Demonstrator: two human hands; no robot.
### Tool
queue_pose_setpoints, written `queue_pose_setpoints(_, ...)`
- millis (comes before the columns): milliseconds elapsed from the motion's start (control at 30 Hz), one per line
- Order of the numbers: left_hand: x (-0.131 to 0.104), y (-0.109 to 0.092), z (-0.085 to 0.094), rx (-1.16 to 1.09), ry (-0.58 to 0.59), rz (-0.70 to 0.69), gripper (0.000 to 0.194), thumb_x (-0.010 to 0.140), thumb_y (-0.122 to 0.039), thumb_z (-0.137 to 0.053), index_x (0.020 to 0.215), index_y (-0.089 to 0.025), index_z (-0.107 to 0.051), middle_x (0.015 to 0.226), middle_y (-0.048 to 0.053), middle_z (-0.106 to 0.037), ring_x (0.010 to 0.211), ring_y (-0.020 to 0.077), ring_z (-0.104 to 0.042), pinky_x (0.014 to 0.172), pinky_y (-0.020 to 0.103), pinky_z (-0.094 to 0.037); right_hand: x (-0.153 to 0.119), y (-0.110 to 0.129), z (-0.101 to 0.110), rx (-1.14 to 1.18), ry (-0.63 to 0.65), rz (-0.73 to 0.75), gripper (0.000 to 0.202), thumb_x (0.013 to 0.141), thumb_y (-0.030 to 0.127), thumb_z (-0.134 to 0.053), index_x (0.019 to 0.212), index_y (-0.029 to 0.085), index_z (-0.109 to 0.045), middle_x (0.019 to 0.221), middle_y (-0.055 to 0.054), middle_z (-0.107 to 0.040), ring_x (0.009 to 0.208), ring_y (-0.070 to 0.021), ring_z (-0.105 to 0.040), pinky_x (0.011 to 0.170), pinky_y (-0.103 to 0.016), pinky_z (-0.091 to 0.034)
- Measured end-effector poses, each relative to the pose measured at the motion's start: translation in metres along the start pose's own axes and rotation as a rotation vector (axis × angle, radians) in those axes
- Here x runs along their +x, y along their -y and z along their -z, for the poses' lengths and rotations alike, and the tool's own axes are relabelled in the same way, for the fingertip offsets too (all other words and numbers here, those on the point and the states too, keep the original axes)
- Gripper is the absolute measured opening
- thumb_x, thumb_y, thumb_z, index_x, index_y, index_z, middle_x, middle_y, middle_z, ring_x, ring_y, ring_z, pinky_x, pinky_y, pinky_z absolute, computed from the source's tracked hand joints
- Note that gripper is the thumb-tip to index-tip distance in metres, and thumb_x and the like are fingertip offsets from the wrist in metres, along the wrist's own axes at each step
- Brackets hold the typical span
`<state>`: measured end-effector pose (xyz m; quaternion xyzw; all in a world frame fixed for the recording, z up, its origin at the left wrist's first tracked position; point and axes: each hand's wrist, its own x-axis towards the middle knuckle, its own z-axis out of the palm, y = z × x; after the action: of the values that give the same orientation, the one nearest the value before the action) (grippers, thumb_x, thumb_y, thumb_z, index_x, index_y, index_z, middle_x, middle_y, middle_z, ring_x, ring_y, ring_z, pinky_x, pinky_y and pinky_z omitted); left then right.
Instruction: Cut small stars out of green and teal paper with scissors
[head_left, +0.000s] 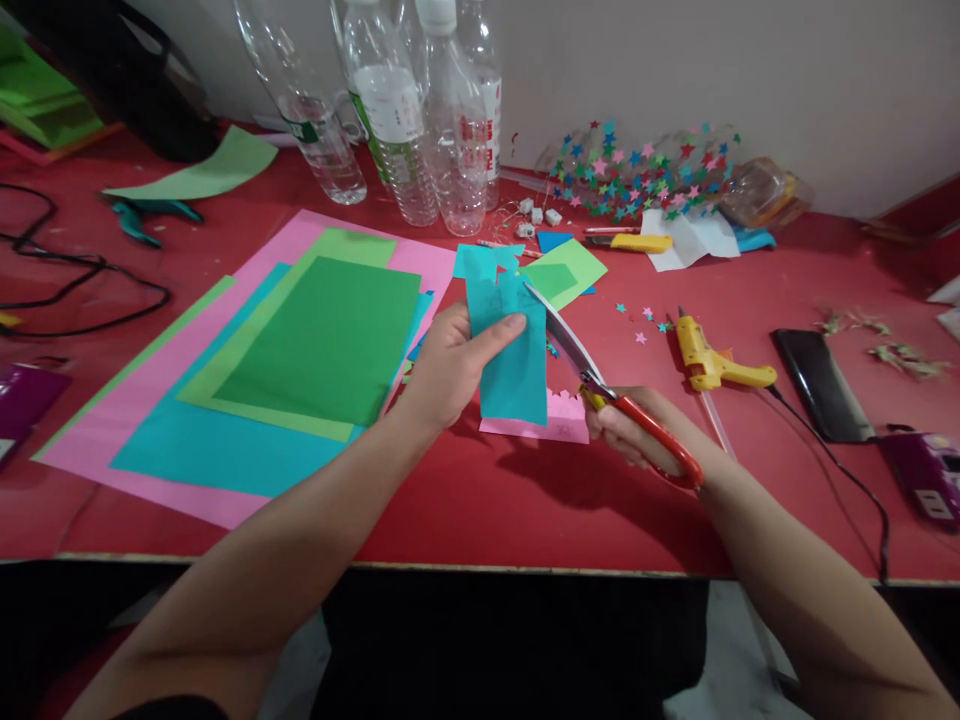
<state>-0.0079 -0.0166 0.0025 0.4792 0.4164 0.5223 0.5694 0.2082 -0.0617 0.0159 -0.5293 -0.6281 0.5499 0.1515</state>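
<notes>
Above the middle of the red table, my left hand (454, 365) pinches a blue paper strip (516, 375), thumb on its front face. The strip's top edge is notched, with faint marks below it. To the right, my right hand (630, 425) is closed round the handles of red-handled scissors (591, 380). Their blades point up and left and meet the strip's upper right edge. Under the strip lies a pink paper piece (566, 418) with a jagged top edge. Small paper stars (641, 338) are scattered to the right.
Coloured sheets (322, 340) overlap on the left of the red table (465, 520). Plastic bottles (457, 150) stand at the back. A star-filled clear container (645, 170), yellow cutter (641, 243), yellow glue gun (709, 360) with cord and black phone (821, 385) lie to the right.
</notes>
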Motion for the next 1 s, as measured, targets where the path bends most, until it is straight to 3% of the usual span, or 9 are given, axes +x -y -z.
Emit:
queue_pose_setpoints(467, -0.006, 0.003, -0.009, 0.041, 0.001, 0.038, 0.028, 0.079, -0.048, -0.061, 0.074, -0.021, -0.064, 0.078, 0.001, -0.072, 0.077, 0.019, -0.068, 0.063, 0.031, -0.055, 0.0, 0.004, -0.026, 0.08, -0.098, -0.077, 0.04, 0.083, 0.055, -0.048, 0.064, 0.02, -0.047, 0.039, 0.006, -0.038, 0.034, -0.0081, -0.036, 0.039, -0.024, -0.031)
queue_pose_setpoints(667, -0.005, 0.006, -0.009, -0.004, 0.014, 0.004, 0.026, 0.08, -0.045, -0.062, 0.07, -0.021, -0.063, 0.077, 0.0, -0.072, 0.077, 0.0183, -0.068, 0.064, 0.03, -0.055, 0.0, 0.004, -0.028, 0.101, -0.103, -0.068, 0.043, 0.081, 0.06, -0.046, 0.066, 0.02, -0.046, 0.04, 0.008, -0.038, 0.033, -0.0075, -0.035, 0.038, -0.023, -0.03)
queue_pose_setpoints(1000, -0.003, 0.007, -0.008, -0.092, 0.028, -0.001, 0.018, 0.078, -0.041, -0.067, 0.083, -0.023, -0.069, 0.078, -0.001, -0.073, 0.079, 0.0187, -0.07, 0.069, 0.032, -0.057, -0.001, 0.009, -0.025, 0.057, -0.132, -0.072, 0.046, 0.076, 0.063, -0.052, 0.062, 0.02, -0.045, 0.039, 0.007, -0.039, 0.032, -0.0076, -0.037, 0.037, -0.023, -0.03)
